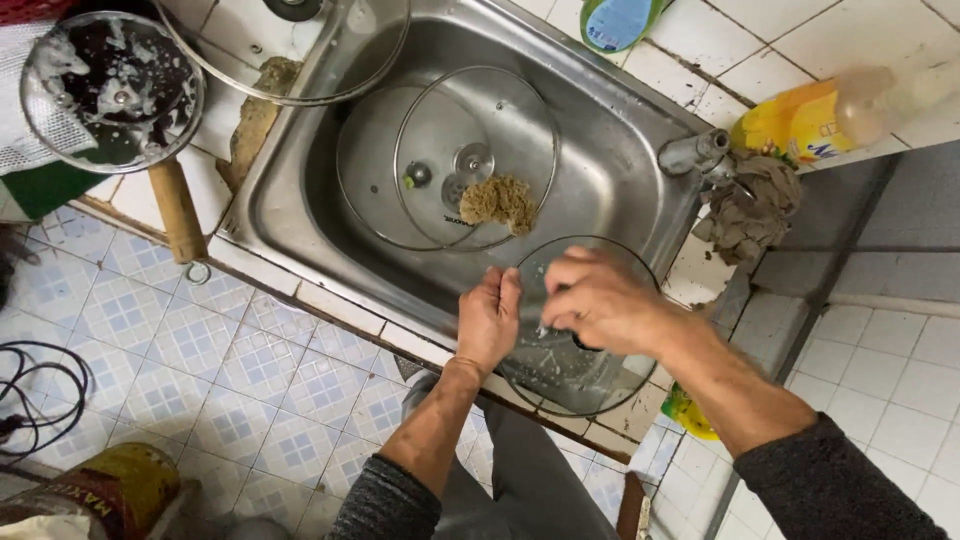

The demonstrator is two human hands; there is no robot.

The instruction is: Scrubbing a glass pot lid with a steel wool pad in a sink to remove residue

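My left hand (490,318) grips the left rim of a round glass pot lid (560,372), holding it over the front edge of a steel sink (620,160). My right hand (598,300) lies on top of the lid with its fingers curled against the glass; whether something is under them is hidden. In the sink lie two more glass lids (450,150), one over the other, with a brownish scrubbing sponge (498,202) resting on them.
A soapy glass lid (110,90) sits on a pan with a wooden handle (175,208) at the left. Another lid (300,50) leans at the sink's top edge. A tap (695,152), a rag (755,205), a yellow bottle (800,120) and a green-blue bottle (615,20) stand behind.
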